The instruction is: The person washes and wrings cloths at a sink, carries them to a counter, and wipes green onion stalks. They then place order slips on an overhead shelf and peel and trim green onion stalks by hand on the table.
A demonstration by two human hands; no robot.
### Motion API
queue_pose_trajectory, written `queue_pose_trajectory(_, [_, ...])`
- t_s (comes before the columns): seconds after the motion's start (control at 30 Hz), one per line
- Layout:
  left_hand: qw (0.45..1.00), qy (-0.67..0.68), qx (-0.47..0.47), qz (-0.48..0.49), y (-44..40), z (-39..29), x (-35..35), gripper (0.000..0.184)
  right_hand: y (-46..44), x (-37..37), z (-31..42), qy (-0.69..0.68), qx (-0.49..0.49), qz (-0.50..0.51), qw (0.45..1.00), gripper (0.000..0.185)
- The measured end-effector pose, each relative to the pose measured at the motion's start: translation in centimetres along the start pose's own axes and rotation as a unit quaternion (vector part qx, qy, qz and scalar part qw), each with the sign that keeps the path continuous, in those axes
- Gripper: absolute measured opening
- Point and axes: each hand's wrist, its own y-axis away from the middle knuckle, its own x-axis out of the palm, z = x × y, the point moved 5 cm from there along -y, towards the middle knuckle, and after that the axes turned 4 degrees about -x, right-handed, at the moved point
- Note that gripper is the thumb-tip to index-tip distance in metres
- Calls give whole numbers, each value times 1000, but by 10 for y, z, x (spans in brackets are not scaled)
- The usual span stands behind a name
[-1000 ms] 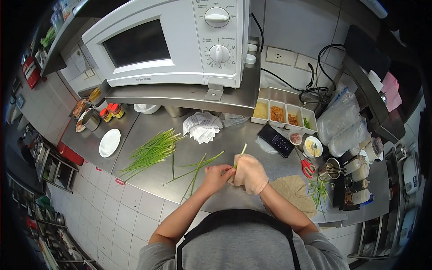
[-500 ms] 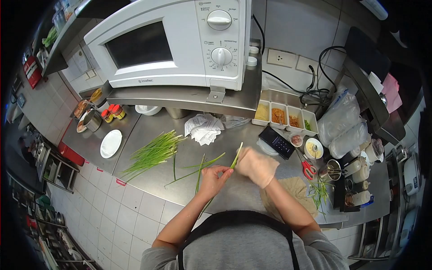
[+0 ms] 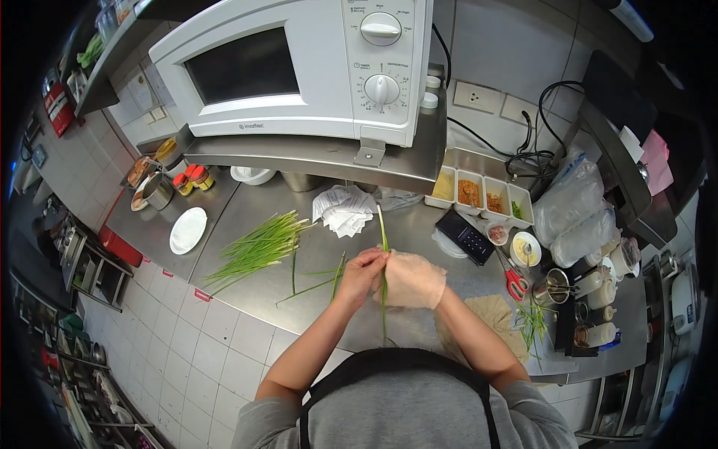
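Pinching a single green stalk between thumb and fingers, the left hand works bare over the steel counter, on the person's side of the pile of white paper slips — landmark for all places below. Right hand, in a loose pale glove, lies against the same stalk, its fingers bunched; the glove hides them, so cannot tell how firmly they grip.

Stalk stands roughly lengthwise to the person: pale end just right of the pile, green end running down past both hands toward the apron.

Left of the pile, near it: a bundle of green stalks, lying slantwise. Nearer the person than the pile, beside the left hand: a few loose stalks. Farther left, beyond the bundle: a white plate.

Right of the pile: a dark phone; past it, red-handled scissors — and, right and nearer the person, a tan cloth. Above and behind the pile: a white microwave on a shelf.
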Motion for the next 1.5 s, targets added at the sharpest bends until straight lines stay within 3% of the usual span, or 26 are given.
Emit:
queue_pose_trajectory(0.07, [994, 72, -86, -8, -6, 8, 0, 19, 4, 10, -5, -7, -37, 65, 997, 19])
queue_pose_trajectory(0.1, [986, 107, -129, -12, -9, 9, 0, 19, 6, 9, -2, -7, -111, -61, 992, 17])
queue_pose_trajectory(0.2, [994, 56, -54, -71, -21, -5, -13, 16, 8, 5, 27, 76, -132, 141, 978, 18])
queue_pose_trajectory(0.27, [987, 122, -44, -90, -38, -18, -35, 16, 20, 15, 41, 66, -126, 271, 952, 20])
queue_pose_trajectory(0.3, [982, 155, -40, -99, -47, -26, -51, 16, 45, 62, 21, 37, -137, 297, 944, 21])
queue_pose_trajectory(0.37, [978, 193, -18, -81, -62, -47, -81, 20, 68, 69, 17, 37, -140, 363, 921, 24])
queue_pose_trajectory(0.43, [979, 178, -1, -98, -69, -71, -110, 23, 80, 13, 44, 97, -125, 439, 885, 27])
queue_pose_trajectory(0.5, [987, 138, -7, -83, -64, -84, -110, 25, 98, 13, 31, 132, -104, 460, 872, 31])
queue_pose_trajectory(0.6, [996, 56, -67, -26, -49, -89, -80, 23, 127, 27, -24, 179, 268, 422, 847, 39])
queue_pose_trajectory(0.63, [994, 41, -97, -12, -45, -87, -65, 22, 133, 25, -30, 203, 198, 477, 832, 41])
queue_pose_trajectory(0.7, [990, 7, -137, 37, -42, -82, -47, 21, 127, -11, -21, 185, 196, 381, 884, 39])
queue_pose_trajectory(0.8, [981, -77, -142, 106, -35, -80, -23, 21, 132, -42, -55, 202, 203, 327, 900, 33])
queue_pose_trajectory(0.9, [971, -138, -142, 132, -32, -72, -5, 21, 107, -69, -36, 197, 220, 409, 863, 30])
queue_pose_trajectory(1.0, [964, -176, -144, 138, -24, -76, 5, 20, 158, -19, -42, 102, -47, 658, 745, 31])
queue_pose_trajectory(1.1, [954, -211, -128, 171, -21, -65, 14, 19, 153, -49, -51, 197, 142, 657, 713, 41])
queue_pose_trajectory(1.17, [945, -223, -123, 207, -4, -49, 28, 17, 119, -60, -34, 101, 115, 386, 910, 40])
queue_pose_trajectory(1.2, [943, -199, -118, 241, 3, -29, 37, 18, 105, -69, -25, 47, 95, 231, 967, 40])
queue_pose_trajectory(1.23, [939, -176, -113, 275, 11, -10, 43, 19, 100, -57, -23, -160, 179, 202, 950, 38])
queue_pose_trajectory(1.27, [925, -235, -101, 279, 18, 0, 46, 20, 95, -38, -21, -357, 253, 165, 884, 36])
queue_pose_trajectory(1.3, [909, -294, -88, 283, 23, 7, 48, 22, 93, -19, -23, -536, 315, 119, 774, 34])
queue_pose_trajectory(1.33, [889, -352, -74, 285, 26, 12, 47, 23, 97, -3, -37, -576, 340, 44, 742, 31])
queue_pose_trajectory(1.37, [913, -351, -45, 203, 19, 15, 31, 24, 107, 20, -54, -612, 363, -32, 702, 29])
queue_pose_trajectory(1.43, [875, -460, 152, 3, 3, 6, -18, 19, 122, 48, -77, -713, 348, -146, 591, 23])
queue_pose_trajectory(1.5, [725, -617, 250, -176, -2, 6, -69, 23, 135, 74, -80, -664, 384, -151, 624, 21])
